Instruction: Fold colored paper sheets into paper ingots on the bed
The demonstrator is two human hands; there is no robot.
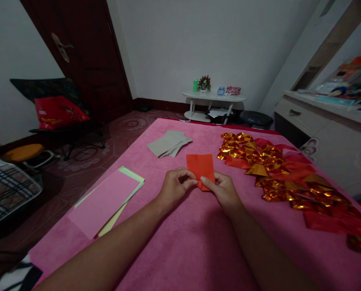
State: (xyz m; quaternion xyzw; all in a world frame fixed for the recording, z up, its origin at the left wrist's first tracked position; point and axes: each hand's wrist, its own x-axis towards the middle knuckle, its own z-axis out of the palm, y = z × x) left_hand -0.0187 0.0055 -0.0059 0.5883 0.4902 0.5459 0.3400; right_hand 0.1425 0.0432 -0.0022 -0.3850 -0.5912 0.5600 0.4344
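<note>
Head view: "From where you're standing, what is the left hand (177, 184) doing?"

"It's pinching the lower left edge of an orange paper (200, 163) between thumb and fingers."

"And the right hand (225, 189)?"

"That one is gripping the lower right part, its thumb pressing on the front and its fingers reaching behind. So the sheet is sitting between the two hands, its upper part extending beyond them, and a fold is showing near the right thumb."

"What is lying around them on the pink-covered worktop (174, 250)?"

"A pile of coloured sheets (110, 196), pink on top, is lying to the left of the left hand. Some grey sheets (168, 143) are fanning out beyond that hand. To the right of the right hand, and beyond it, gold and red pieces (274, 159) are spreading in a long heap."

"And farther off?"

"Well beyond both hands, a low white stand (213, 96) is carrying a small plant (204, 83)."
</note>
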